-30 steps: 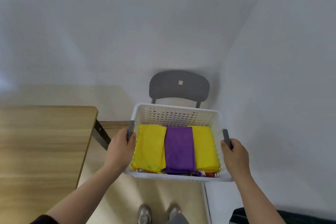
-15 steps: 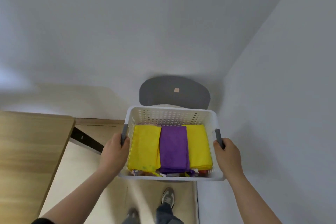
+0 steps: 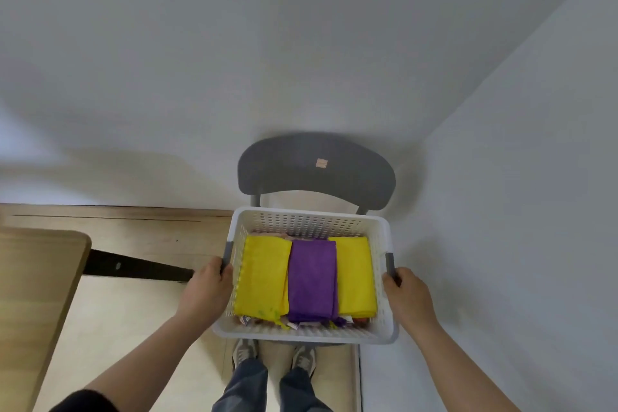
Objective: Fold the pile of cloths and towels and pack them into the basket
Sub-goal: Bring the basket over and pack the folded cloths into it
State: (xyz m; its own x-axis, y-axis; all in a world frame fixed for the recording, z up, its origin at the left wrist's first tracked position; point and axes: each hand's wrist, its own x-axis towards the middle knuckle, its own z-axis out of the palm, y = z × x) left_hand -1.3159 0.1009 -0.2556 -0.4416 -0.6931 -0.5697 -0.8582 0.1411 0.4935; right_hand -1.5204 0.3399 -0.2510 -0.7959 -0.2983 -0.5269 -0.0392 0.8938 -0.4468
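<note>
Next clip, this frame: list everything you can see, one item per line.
chair: one, grey, against the wall
basket: one, white, held in front of the chair
yellow cloths: two, yellow, folded, at the basket's left and right sides
purple cloth: one, purple, folded, between them
table: one, light wood, at left
shoes: two, greyish, on the floor under the basket
left hand: one, grips the grey left handle
right hand: one, grips the grey right handle

grey chair (image 3: pixel 316 170), wooden table (image 3: pixel 30 278), white walls (image 3: pixel 234 43)
</note>
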